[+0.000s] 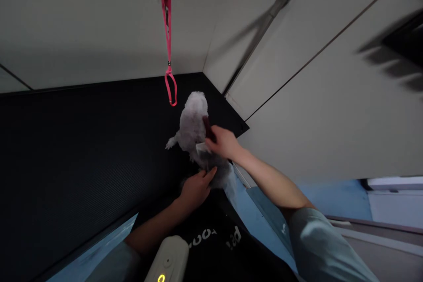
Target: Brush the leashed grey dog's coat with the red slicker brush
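Observation:
A small dog with white, fluffy fur [191,125] is on the black table [82,150], its head toward the far side and one paw out to the left. My right hand [224,142] is closed around a brush with a dark red handle [209,128], at the dog's right side. A pale flat part shows below the handle, against the fur; its bristles cannot be seen. My left hand [197,188] grips the dog's hindquarters from the near side, thumb and forefinger on the fur. Its other fingers are hidden.
A pink loop leash [168,48] hangs above the table, beyond the dog. A metal brace [253,50] runs along the pale wall [324,110] at right. Near my body are a black apron [218,224] and a pale device with a yellow light [168,260].

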`<move>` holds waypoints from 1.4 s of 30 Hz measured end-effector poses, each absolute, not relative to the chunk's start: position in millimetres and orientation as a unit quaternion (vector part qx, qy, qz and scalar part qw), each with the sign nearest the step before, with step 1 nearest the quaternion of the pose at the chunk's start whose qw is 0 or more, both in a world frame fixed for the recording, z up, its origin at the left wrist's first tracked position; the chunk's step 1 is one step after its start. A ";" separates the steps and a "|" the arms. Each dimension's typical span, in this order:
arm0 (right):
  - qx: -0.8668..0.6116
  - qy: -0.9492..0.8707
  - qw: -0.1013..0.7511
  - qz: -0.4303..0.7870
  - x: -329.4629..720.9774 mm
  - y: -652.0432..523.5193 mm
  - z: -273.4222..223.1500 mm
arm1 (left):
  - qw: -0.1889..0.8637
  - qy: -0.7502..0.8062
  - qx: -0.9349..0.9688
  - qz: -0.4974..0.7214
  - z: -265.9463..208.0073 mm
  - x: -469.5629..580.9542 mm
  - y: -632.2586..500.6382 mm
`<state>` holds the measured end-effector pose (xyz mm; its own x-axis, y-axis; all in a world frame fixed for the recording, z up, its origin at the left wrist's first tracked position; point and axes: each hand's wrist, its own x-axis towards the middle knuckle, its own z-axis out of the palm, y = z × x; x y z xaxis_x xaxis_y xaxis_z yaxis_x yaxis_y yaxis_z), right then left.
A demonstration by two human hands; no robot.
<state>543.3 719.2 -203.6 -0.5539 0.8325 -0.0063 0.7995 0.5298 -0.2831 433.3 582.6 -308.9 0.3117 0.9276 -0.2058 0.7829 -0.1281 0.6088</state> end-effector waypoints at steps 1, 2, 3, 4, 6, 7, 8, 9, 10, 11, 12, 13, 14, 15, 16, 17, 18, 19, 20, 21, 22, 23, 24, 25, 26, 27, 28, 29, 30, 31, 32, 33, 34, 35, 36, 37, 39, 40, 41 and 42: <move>-0.492 -0.860 0.091 0.103 542.2 718.4 -202.8 | 0.323 0.575 0.743 0.110 -307.9 433.1 582.3; -0.504 -0.852 0.114 0.086 541.2 718.0 -201.6 | 0.323 0.575 0.744 0.109 -307.0 432.8 582.0; -0.498 -0.855 0.120 0.086 540.4 717.9 -200.2 | 0.324 0.574 0.745 0.108 -306.2 432.6 581.7; -0.476 -0.867 0.106 0.099 539.4 717.8 -199.1 | 0.324 0.572 0.746 0.107 -305.4 432.5 581.6; -0.425 -0.893 0.043 0.141 536.9 717.7 -198.3 | 0.323 0.571 0.747 0.107 -304.2 432.1 581.7; -0.417 -0.896 0.020 0.150 535.5 717.6 -198.6 | 0.320 0.573 0.747 0.108 -303.6 431.9 581.9; -0.428 -0.892 0.016 0.146 534.3 717.4 -199.1 | 0.317 0.575 0.746 0.111 -302.9 431.6 582.2; -0.450 -0.883 0.031 0.131 533.2 717.0 -199.8 | 0.314 0.578 0.745 0.114 -302.2 431.2 582.5; -0.472 -0.872 0.055 0.113 532.2 716.5 -200.4 | 0.311 0.581 0.743 0.116 -301.4 430.8 582.8; -0.486 -0.865 0.079 0.101 531.4 715.9 -200.9 | 0.310 0.582 0.743 0.118 -300.7 430.4 583.1; -0.487 -0.863 0.093 0.099 530.5 715.5 -201.2 | 0.310 0.582 0.743 0.119 -300.1 430.1 583.3; -0.477 -0.867 0.088 0.110 529.7 715.8 -201.2 | 0.310 0.580 0.743 0.122 -299.7 429.9 583.3; -0.460 -0.876 0.066 0.131 529.0 717.1 -200.8 | 0.312 0.578 0.743 0.125 -299.7 429.9 583.2; -0.444 -0.882 0.035 0.152 528.4 719.7 -200.1 | 0.313 0.577 0.743 0.128 -299.9 430.2 583.0; -0.435 -0.885 0.007 0.166 528.3 723.5 -198.8 | 0.313 0.577 0.743 0.129 -300.3 430.6 582.5; -0.441 -0.882 -0.005 0.164 528.5 728.1 -197.2 | 0.312 0.576 0.744 0.127 -301.0 431.2 581.8; -0.461 -0.875 0.006 0.147 529.2 733.0 -195.4 | 0.310 0.577 0.746 0.123 -301.6 431.8 581.0; -0.490 -0.863 0.038 0.118 530.2 737.2 -193.5 | 0.308 0.575 0.749 0.116 -302.2 432.3 580.2; -0.513 -0.850 0.079 0.089 531.1 740.1 -192.1 | 0.307 0.574 0.751 0.110 -302.6 432.7 579.3; -0.519 -0.845 0.108 0.073 531.8 741.3 -191.3 | 0.308 0.571 0.754 0.104 -302.7 432.8 578.6; -0.504 -0.853 0.113 0.077 532.0 740.8 -191.3 | 0.310 0.568 0.756 0.101 -302.5 432.6 578.1; -0.473 -0.871 0.093 0.097 531.6 738.8 -192.1 | 0.312 0.566 0.756 0.099 -301.9 432.3 577.8; -0.439 -0.889 0.057 0.121 530.8 736.0 -193.4 | 0.313 0.567 0.756 0.098 -301.0 431.8 577.7; -0.413 -0.900 0.020 0.140 529.6 732.8 -194.9 | 0.312 0.569 0.755 0.098 -300.0 431.2 577.8; -0.406 -0.902 -0.003 0.145 528.4 729.9 -196.2 | 0.310 0.572 0.753 0.099 -298.9 430.6 578.1; -0.419 -0.898 -0.003 0.133 527.1 727.4 -197.1 | 0.306 0.574 0.753 0.099 -297.8 430.1 578.5; -0.444 -0.889 0.017 0.110 526.0 725.5 -197.4 | 0.303 0.577 0.752 0.099 -296.9 429.6 579.0; -0.465 -0.880 0.044 0.088 525.1 724.3 -197.3 | 0.301 0.578 0.752 0.098 -296.2 429.4 579.4; -0.471 -0.876 0.064 0.078 524.2 723.6 -197.0 | 0.300 0.579 0.752 0.097 -295.6 429.3 579.8; -0.459 -0.882 0.068 0.084 523.3 723.5 -196.6 | 0.301 0.577 0.753 0.097 -295.0 429.3 580.2; -0.438 -0.892 0.054 0.101 522.5 723.9 -196.2 | 0.303 0.574 0.755 0.095 -294.3 429.5 580.5; -0.417 -0.900 0.027 0.121 521.6 725.0 -195.8 | 0.304 0.571 0.757 0.091 -293.4 429.7 580.7; -0.404 -0.905 -0.001 0.136 521.0 726.7 -195.3 | 0.305 0.569 0.759 0.086 -292.3 429.9 580.9; -0.406 -0.904 -0.017 0.136 520.5 728.7 -194.7 | 0.305 0.568 0.760 0.081 -291.0 430.1 581.1; -0.425 -0.897 -0.014 0.119 520.4 730.7 -193.8 | 0.304 0.569 0.760 0.075 -289.6 430.1 581.3; -0.451 -0.888 0.004 0.093 520.6 732.4 -192.8 | 0.304 0.570 0.761 0.068 -288.3 430.0 581.5; -0.479 -0.875 0.043 0.055 521.6 733.7 -191.2 | 0.302 0.568 0.764 0.054 -286.7 429.6 582.0; -0.468 -0.881 0.040 0.058 522.2 733.4 -190.9 | 0.301 0.564 0.767 0.048 -286.6 429.2 582.3; -0.447 -0.891 0.019 0.072 522.9 732.7 -190.8 | 0.299 0.559 0.772 0.043 -286.9 428.9 582.5; -0.424 -0.901 -0.014 0.093 523.7 732.1 -190.9 | 0.295 0.557 0.776 0.039 -287.5 428.5 582.8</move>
<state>523.7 732.1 -190.9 -0.6398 0.7615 -0.1035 0.7667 0.6230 -0.1552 428.5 582.8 -287.5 0.3775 0.8862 -0.2687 0.8404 -0.2061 0.5012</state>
